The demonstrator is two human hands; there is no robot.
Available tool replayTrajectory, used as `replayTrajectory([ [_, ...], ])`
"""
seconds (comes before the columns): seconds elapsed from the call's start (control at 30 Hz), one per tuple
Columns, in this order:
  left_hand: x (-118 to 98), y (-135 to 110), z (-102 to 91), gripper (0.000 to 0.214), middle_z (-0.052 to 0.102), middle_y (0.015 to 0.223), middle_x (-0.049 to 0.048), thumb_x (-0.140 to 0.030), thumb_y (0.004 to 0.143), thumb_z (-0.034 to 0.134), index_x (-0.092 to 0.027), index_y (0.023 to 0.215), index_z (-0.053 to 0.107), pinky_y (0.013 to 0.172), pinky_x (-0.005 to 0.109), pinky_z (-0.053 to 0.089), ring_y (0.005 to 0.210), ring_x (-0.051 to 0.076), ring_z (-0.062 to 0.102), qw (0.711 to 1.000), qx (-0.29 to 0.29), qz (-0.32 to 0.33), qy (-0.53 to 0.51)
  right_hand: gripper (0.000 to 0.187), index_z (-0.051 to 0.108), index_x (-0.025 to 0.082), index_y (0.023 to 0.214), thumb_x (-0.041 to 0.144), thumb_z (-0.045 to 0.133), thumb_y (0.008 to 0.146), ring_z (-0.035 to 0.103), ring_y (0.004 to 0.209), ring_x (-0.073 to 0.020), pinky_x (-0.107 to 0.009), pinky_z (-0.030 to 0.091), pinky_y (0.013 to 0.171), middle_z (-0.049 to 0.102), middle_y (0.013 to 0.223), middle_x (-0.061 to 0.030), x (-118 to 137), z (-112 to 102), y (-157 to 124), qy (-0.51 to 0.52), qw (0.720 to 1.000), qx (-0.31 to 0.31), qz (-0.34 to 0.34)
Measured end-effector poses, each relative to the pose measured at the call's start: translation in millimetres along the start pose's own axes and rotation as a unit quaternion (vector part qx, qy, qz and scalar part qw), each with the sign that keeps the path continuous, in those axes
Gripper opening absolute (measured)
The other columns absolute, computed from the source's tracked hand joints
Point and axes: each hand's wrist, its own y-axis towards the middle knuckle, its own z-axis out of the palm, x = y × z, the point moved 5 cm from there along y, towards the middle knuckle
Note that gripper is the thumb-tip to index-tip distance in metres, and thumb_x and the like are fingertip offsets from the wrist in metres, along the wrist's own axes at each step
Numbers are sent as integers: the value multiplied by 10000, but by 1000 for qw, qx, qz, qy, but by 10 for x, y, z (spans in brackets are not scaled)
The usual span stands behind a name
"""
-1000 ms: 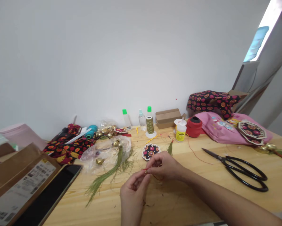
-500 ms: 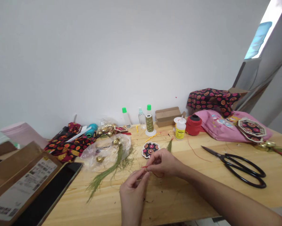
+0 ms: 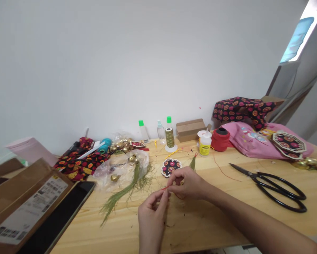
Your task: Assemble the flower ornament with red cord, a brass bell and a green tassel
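Note:
My left hand [image 3: 153, 211] and my right hand [image 3: 187, 182] meet fingertip to fingertip low over the table. Both are closed in a pinch on a thin red cord [image 3: 165, 188], of which only a short piece shows between the fingers; a loop of it hangs below my right hand. Just beyond them lies a scalloped, dark patterned ornament [image 3: 171, 167] with a pale rim. A green tassel [image 3: 192, 162] with a red loop rests behind my right hand. To the left, a longer green tassel [image 3: 121, 196] with gold bells [image 3: 133, 159] lies partly on a clear plastic bag [image 3: 102, 173].
Black-handled scissors [image 3: 269, 183] lie at right. Behind stand a yellow-labelled glue bottle [image 3: 205, 145], a red thread cone [image 3: 221, 139] and a green thread spool [image 3: 170, 137]. At left are a cardboard box [image 3: 28, 204] and a dark phone or tablet [image 3: 60, 215]. A pink bag [image 3: 243, 148] lies back right.
The whole view has shifted slightly, so things appear a little further right. Both hands keep their pinch on the red cord; the small gold-coloured bit between the fingertips no longer shows.

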Motion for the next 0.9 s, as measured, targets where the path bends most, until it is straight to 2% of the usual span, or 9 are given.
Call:
replayTrajectory([
  [0.13,58,8,-57,236,701,660,34,-331,585,702,-144,728,694,545,169,474,600,125,604,993,-40,-39,-100,132,612,116,581,247,631,581,451,472,-78,-197,358,447,555,563,0,46,-41,7,115,993,2,37],
  [0.23,83,-6,-110,223,693,628,8,-307,554,729,-148,704,684,544,156,468,579,104,594,982,-83,-59,-162,115,594,126,564,233,634,572,508,553,-109,-216,392,493,586,624,-18,79,-65,-1,142,988,-22,51],
  [0.4,77,-25,-113,235,693,627,2,-270,543,741,-143,733,685,540,144,461,557,87,589,977,-98,-70,-177,85,541,153,506,115,569,577,553,628,-138,-245,431,581,610,635,-23,143,-29,-42,76,995,-69,15],
  [0.5,71,-26,-113,219,696,629,8,-257,536,741,-147,718,690,526,147,463,552,91,595,975,-113,-71,-177,107,524,167,515,86,547,580,547,614,-127,-251,429,613,619,654,-19,220,-4,-84,-2,993,-98,-67],
  [0.63,59,-26,-130,203,700,647,22,-246,535,737,-144,705,692,532,159,480,580,108,615,975,-127,-62,-173,98,529,175,560,85,550,593,537,653,-139,-258,402,646,613,657,-12,295,0,-147,-113,971,-134,-159],
  [0.77,62,-27,-156,206,702,662,24,-234,531,740,-143,709,691,526,154,485,579,106,619,972,-148,-56,-173,88,537,180,584,95,556,600,538,670,-148,-261,382,647,616,660,-10,302,-2,-160,-170,960,-143,-171],
  [0.9,72,-20,-143,193,705,667,20,-225,541,737,-147,712,691,538,141,488,594,100,620,972,-144,-57,-176,92,536,176,573,92,566,592,542,663,-151,-261,375,638,619,645,-11,305,5,-156,-182,959,-144,-164],
])
